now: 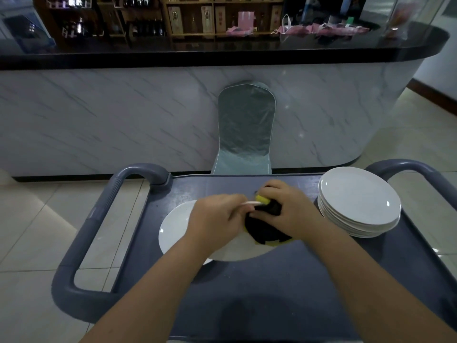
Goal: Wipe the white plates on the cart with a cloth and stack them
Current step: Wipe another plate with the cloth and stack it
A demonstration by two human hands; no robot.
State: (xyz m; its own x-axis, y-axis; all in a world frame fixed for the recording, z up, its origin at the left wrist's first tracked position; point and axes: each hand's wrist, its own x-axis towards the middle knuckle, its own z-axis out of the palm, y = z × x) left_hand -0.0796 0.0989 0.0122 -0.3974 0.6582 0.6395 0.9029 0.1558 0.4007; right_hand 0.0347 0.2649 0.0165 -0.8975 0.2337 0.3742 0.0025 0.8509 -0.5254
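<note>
Coach: Grip first. Your left hand (217, 219) has its fingers curled over the far rim of the round white plate (175, 231). The plate is at the middle of the grey-blue plastic cart (272, 293). Its near edge throws a shadow on the deck, so I judge it is tipped or lifted a little, not lying flat.

Spotter: Your right hand (289, 209) is closed round the black cloth with a yellow edge (267, 229). You have it bunched against the plate's right side, just beside your left fingers at the rim. The cloth covers none of the plate's face to the left of your left wrist.

Coach: So use the left hand as the anchor and let the cloth do the travelling. Spread it flatter under your palm if you can, since a bunched wad probably touches only a small patch. Sweep from the rim toward the centre. Then turn the plate with your left hand so you don't have to reach across it.

Spotter: Mind the stack of glossy white plates (358, 201) at the cart's far right. It stands near your right forearm without touching it, and a wide swing of the elbow could nudge it.

Coach: A glazed plate is likely to be slick, so pinch that rim firmly. When you have wiped it, lower it squarely onto the stack, rim over rim. Don't slide it in from the side.
</note>
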